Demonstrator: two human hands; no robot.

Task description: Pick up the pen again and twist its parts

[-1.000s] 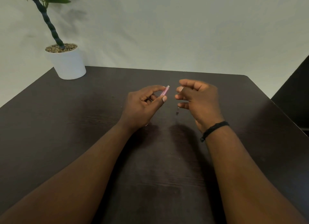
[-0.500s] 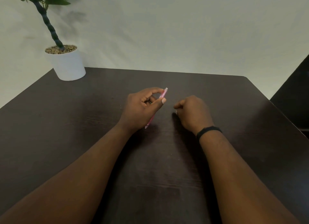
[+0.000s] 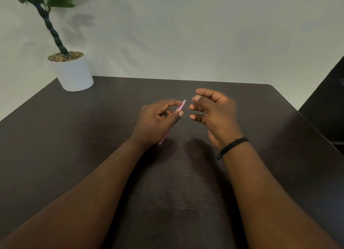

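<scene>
I have the pink pen (image 3: 181,107) pinched in my left hand (image 3: 158,122), thumb and forefinger curled round its upper part, the barrel slanting down under the palm so its tip peeks out near the wrist, above the dark table (image 3: 93,137). My right hand (image 3: 214,113) hovers just beside the pen's top end, fingers loosely curled and apart, holding nothing that I can make out. I judge the work mid-way: the pen is firmly in hand, but the right hand has not yet closed on it. A potted plant (image 3: 72,72) stands far left.
</scene>
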